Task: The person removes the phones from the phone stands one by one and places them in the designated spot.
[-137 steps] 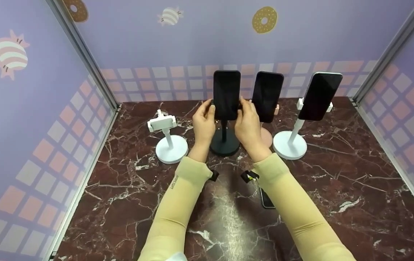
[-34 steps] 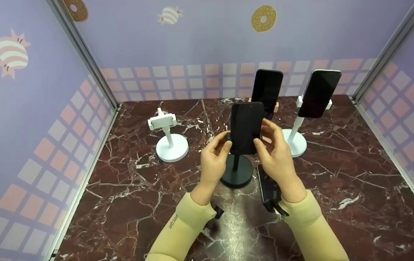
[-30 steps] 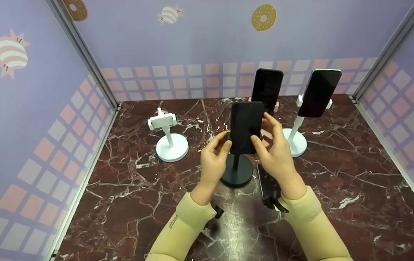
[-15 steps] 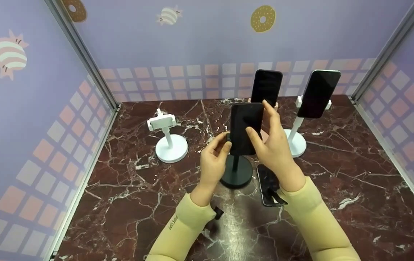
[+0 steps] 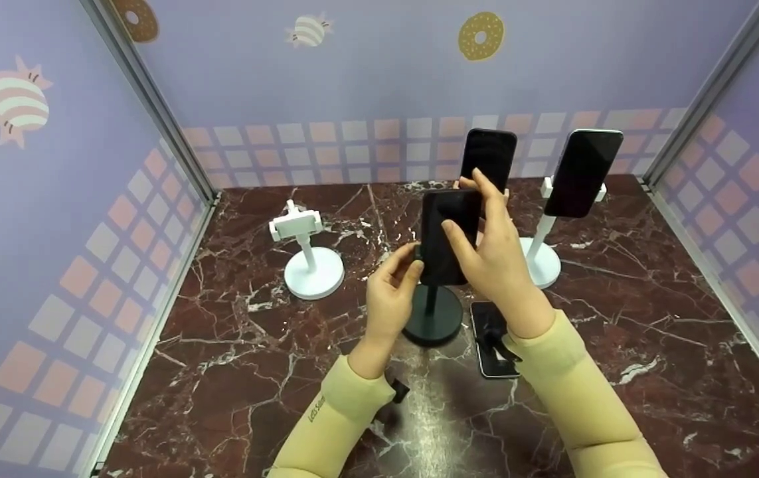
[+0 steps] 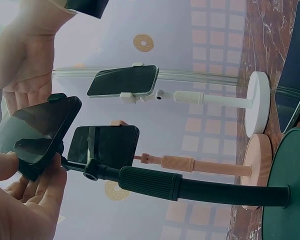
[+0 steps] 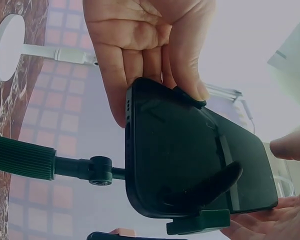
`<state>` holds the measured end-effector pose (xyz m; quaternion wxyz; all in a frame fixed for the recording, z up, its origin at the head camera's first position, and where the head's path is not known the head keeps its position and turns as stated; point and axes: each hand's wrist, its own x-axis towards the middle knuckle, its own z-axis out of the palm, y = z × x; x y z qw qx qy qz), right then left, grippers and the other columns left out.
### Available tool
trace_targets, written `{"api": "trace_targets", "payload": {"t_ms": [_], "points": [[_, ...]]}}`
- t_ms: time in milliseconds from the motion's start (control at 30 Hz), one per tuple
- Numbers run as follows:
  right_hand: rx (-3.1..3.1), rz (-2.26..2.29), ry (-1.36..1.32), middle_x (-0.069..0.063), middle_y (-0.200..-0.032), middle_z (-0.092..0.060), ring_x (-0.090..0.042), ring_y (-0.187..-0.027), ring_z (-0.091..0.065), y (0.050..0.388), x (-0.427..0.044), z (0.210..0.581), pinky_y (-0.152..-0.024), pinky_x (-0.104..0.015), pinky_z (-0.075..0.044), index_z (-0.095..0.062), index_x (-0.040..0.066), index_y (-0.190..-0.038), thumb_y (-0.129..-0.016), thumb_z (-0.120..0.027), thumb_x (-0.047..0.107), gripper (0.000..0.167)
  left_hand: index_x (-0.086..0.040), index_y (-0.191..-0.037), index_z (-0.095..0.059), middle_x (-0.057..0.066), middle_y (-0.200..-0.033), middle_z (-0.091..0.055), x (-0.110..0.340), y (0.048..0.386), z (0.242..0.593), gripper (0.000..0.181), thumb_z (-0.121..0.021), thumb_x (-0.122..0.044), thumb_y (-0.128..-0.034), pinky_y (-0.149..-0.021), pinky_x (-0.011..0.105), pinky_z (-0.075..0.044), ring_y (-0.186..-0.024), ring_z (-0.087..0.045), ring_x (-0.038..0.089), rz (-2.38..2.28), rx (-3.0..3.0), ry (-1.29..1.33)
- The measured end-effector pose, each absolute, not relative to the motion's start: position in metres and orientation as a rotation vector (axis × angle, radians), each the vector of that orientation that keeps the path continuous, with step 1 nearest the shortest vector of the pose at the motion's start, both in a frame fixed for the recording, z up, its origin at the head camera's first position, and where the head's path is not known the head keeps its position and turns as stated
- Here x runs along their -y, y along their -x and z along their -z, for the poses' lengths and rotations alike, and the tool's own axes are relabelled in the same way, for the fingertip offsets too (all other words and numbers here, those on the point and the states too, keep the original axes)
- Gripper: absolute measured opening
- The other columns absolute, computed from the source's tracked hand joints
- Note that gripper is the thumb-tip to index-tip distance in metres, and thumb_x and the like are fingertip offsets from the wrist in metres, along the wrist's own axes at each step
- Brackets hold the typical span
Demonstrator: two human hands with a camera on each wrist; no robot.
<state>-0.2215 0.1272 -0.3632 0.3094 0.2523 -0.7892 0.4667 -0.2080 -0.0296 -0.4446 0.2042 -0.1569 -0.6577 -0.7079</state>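
Observation:
A black phone [image 5: 442, 255] sits upright in the clamp of a black phone stand [image 5: 432, 318] on the table. My left hand [image 5: 389, 299] pinches the clamp arm at the phone's left edge, its thumb [image 7: 187, 70] on the front. My right hand [image 5: 495, 252] is at the phone's right side. Its fingers [image 6: 30, 97] reach behind the phone's edge, and its thumb [image 7: 290, 145] stands apart from the screen. Whether those fingers touch the phone's back, I cannot tell. Another phone [image 5: 492, 365] lies flat beneath the right wrist.
Behind stand a pink stand [image 6: 257, 170] bearing a dark phone [image 5: 489, 153] and a white stand [image 5: 542, 265] bearing another phone [image 5: 585, 172]. A white stand [image 5: 313, 272] with a bare holder is at left. Patterned panels enclose the marbled table [image 5: 233, 398] on three sides.
The black stand and its phone have come nearer and slightly right. Over the last second my right hand has slid up the phone's edge, its thumb moving left across the screen. The left hand holds still.

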Motion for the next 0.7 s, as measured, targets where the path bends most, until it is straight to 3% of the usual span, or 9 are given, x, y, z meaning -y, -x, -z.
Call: {"api": "trace_targets", "payload": {"t_ms": [233, 400, 700], "points": [[2.106, -1.140, -0.659, -0.021, -0.147, -0.055, -0.034, -0.134, -0.056, 0.228, -0.123, 0.357, -0.124, -0.060, -0.027, -0.037, -0.006, -0.152, -0.099, -0.068, 0.012, 0.064, 0.012, -0.128, -0.064, 0.029, -0.117, -0.070, 0.030, 0.209, 0.445, 0.031, -0.064, 0.000, -0.0995, -0.078, 0.020, -0.056, -0.090, -0.067, 0.007, 1.964, 1.853, 0.428], [2.117, -1.049, -0.700, -0.023, -0.146, -0.053, -0.035, -0.128, -0.057, 0.232, -0.120, 0.352, -0.114, -0.054, -0.039, -0.040, -0.006, -0.150, -0.100, -0.068, 0.016, 0.061, 0.012, -0.128, -0.063, 0.029, -0.118, -0.070, 0.031, 0.208, 0.445, 0.031, -0.063, 0.000, -0.0996, -0.079, 0.020, -0.057, -0.092, -0.069, 0.012, 1.966, 1.859, 0.427], [2.172, -0.845, -0.708, -0.024, -0.143, -0.053, -0.040, -0.131, -0.047, 0.232, -0.110, 0.345, -0.113, -0.052, -0.043, -0.050, -0.002, -0.143, -0.100, -0.068, 0.027, 0.055, 0.012, -0.129, -0.063, 0.029, -0.118, -0.070, 0.031, 0.208, 0.445, 0.032, -0.064, -0.003, -0.1001, -0.080, 0.022, -0.058, -0.094, -0.072, 0.020, 1.973, 1.859, 0.450]]}}
